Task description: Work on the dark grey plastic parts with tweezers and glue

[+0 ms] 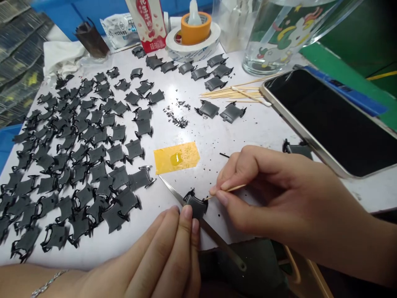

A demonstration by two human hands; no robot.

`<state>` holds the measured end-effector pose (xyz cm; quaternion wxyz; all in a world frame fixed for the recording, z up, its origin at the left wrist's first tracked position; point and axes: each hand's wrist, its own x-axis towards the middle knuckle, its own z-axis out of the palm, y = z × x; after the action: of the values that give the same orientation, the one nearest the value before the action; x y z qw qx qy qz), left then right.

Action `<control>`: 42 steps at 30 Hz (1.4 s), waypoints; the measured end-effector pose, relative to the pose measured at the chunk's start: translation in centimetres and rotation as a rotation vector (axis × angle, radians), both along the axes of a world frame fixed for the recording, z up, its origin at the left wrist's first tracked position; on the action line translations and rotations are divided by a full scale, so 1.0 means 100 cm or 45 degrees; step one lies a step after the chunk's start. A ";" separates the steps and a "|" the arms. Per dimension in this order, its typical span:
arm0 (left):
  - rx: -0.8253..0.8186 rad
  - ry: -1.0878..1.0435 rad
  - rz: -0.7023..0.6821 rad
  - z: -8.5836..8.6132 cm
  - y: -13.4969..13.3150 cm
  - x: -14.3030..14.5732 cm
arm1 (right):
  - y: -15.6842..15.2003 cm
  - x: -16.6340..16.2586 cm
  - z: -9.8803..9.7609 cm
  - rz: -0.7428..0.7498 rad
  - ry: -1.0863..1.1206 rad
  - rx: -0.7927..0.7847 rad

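While pressing the closed fingertips of the left hand [161, 256] onto a small black part [198, 205] just below and right of the yellow patch [176, 157], pinches a toothpick [235, 188] between thumb and forefinger of the right hand [279, 194], clamped tight, tip touching the part's right edge, hands close together but apart. Shows a thin metal blade [170, 188] slanting under the part, point aimed up at the patch. Has many like black parts [77, 165] spread left of the patch, spare toothpicks [235, 93] and a dark phone [328, 120] up-right of it.
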<state>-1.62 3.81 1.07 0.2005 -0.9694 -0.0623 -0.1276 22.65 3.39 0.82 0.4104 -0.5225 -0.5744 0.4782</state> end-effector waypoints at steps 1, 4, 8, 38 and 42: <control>-0.005 -0.003 0.008 0.000 0.000 0.000 | 0.000 0.000 0.000 0.008 -0.015 0.008; -0.060 -0.052 0.053 -0.001 -0.004 0.000 | 0.000 0.000 0.001 0.038 -0.066 0.053; -0.124 -0.012 0.102 0.001 -0.009 0.000 | 0.000 0.000 0.002 0.044 -0.085 0.082; 0.006 -0.499 -0.361 0.016 -0.003 0.003 | 0.027 0.016 0.023 0.361 -1.377 1.070; -0.397 -0.753 0.091 0.006 -0.022 0.001 | 0.023 0.025 0.023 0.254 -1.473 0.693</control>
<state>-1.48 1.57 1.63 0.0275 -0.9065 -0.1706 -0.3852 25.19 5.70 3.10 0.1059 -0.5171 -0.8493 -0.0075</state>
